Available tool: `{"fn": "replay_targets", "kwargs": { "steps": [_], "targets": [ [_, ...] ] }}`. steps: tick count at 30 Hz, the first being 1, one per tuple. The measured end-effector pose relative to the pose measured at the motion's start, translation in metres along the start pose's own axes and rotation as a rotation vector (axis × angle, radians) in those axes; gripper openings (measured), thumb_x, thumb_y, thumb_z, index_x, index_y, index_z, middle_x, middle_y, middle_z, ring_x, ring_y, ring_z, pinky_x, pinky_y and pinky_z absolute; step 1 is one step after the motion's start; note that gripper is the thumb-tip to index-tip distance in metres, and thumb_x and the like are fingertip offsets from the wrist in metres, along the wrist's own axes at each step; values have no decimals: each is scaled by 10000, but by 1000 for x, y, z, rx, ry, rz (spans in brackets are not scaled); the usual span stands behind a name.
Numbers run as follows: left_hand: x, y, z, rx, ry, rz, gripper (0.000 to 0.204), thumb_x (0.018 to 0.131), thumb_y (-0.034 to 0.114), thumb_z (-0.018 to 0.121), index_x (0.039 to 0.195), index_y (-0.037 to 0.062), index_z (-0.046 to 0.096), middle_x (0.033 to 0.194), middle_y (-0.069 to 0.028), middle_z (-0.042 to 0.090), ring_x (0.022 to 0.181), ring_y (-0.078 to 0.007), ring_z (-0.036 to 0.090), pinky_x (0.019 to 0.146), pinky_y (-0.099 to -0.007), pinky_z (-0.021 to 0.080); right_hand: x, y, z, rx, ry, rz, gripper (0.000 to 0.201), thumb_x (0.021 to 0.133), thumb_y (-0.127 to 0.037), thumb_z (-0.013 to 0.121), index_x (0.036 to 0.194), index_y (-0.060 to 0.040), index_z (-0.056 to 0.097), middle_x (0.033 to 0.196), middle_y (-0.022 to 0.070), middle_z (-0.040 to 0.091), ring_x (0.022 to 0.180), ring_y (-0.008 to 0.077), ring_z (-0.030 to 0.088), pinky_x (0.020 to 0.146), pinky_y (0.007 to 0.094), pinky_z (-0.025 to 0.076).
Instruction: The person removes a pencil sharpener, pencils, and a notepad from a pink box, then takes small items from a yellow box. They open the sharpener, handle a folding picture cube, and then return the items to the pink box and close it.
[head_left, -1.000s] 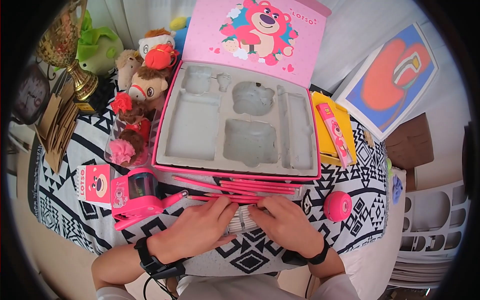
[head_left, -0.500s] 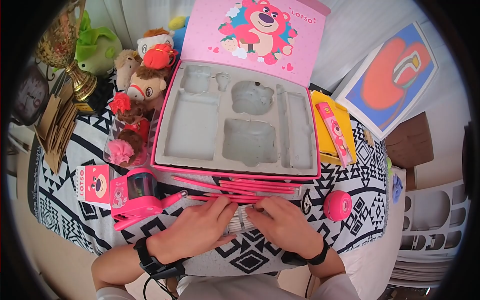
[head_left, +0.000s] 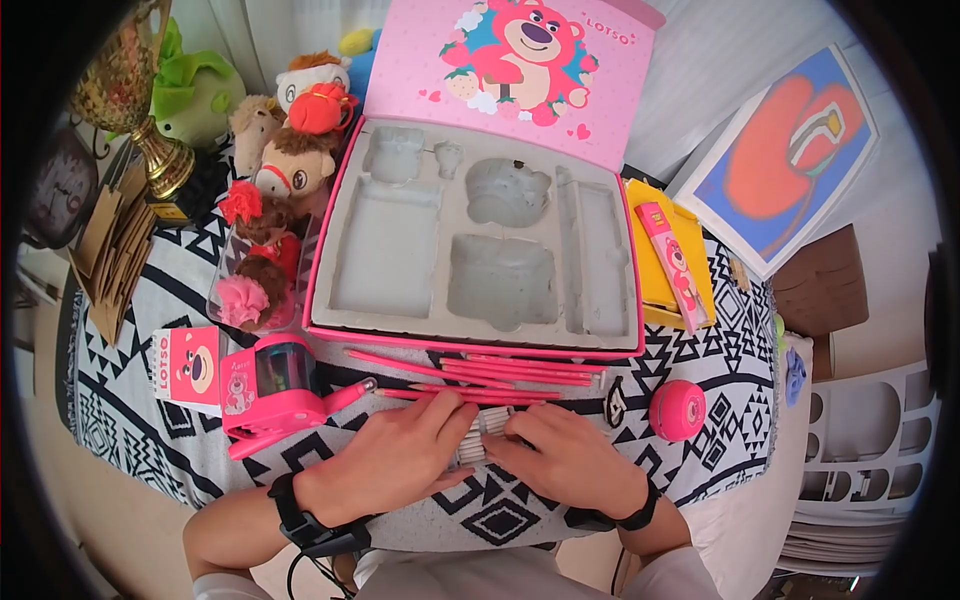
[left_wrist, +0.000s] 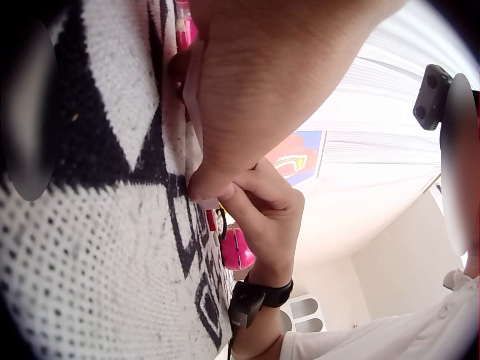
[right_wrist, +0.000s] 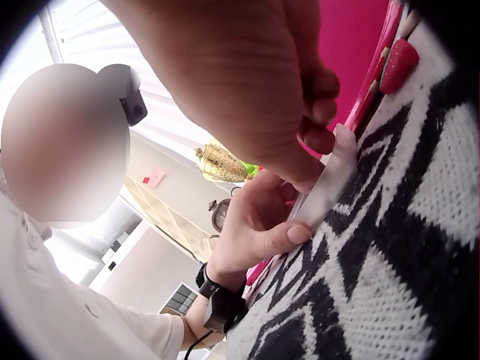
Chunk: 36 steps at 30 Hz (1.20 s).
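A small translucent plastic case (right_wrist: pixel 337 176) with a row of short white sticks (head_left: pixel 487 432) lies on the patterned cloth, between both hands. My left hand (head_left: pixel 405 450) grips its left end, the thumb along the near side in the right wrist view. The right hand (head_left: pixel 565 452) has curled fingers pinching at the case's right part, partly covering the sticks. Just beyond the hands lie several pink pencils (head_left: pixel 530 372). To the left stands a pink pencil sharpener (head_left: pixel 270 385) with a crank.
Behind the pencils is an open pink box (head_left: pixel 470 348) with a grey moulded insert. Left are a small notepad (head_left: pixel 190 365), plush toys (head_left: pixel 295 165) and a trophy (head_left: pixel 160 160). Right are a round pink item (head_left: pixel 677 410), a black-and-white loop (head_left: pixel 614 403) and a yellow tray (head_left: pixel 660 265) under a pink narrow box (head_left: pixel 670 260).
The right hand's fingers have shifted slightly down and toward the body, uncovering more of the white sticks' far edge. My left hand keeps its place.
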<state>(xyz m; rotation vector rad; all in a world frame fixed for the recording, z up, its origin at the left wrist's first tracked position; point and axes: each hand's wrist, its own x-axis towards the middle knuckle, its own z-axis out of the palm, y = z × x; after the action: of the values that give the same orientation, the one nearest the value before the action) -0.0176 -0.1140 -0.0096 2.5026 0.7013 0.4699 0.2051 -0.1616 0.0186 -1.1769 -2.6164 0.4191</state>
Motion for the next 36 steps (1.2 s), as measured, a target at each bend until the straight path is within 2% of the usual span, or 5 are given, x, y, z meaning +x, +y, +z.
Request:
{"fn": "replay_targets", "kwargs": {
  "steps": [2, 12, 36],
  "targets": [
    [0, -1, 0, 2, 2, 4, 602, 721, 298, 778, 1168, -18, 526, 1105, -118, 505, 806, -252, 634, 619, -329, 540, 0, 0, 0, 28, 2, -14, 220, 760, -120, 635, 964, -38, 642, 837, 49, 490, 775, 199, 546, 676, 313, 468],
    [-1, -1, 0, 5, -3, 7, 620, 713, 301, 781, 1178, -17, 523, 1105, -119, 503, 806, -249, 633, 619, -322, 541, 2, -5, -1, 47, -4, -39, 266, 760, -116, 649, 1014, -37, 647, 838, 49, 494, 765, 192, 552, 645, 315, 472],
    [0, -1, 0, -6, -1, 4, 626, 704, 284, 789, 1183, -13, 516, 1099, -114, 503, 828, -255, 631, 618, -328, 544, 7, -4, 5, 51, 10, -59, 350, 739, -99, 616, 1074, 3, 627, 863, 75, 488, 818, 223, 566, 708, 335, 488]
  ]
}}
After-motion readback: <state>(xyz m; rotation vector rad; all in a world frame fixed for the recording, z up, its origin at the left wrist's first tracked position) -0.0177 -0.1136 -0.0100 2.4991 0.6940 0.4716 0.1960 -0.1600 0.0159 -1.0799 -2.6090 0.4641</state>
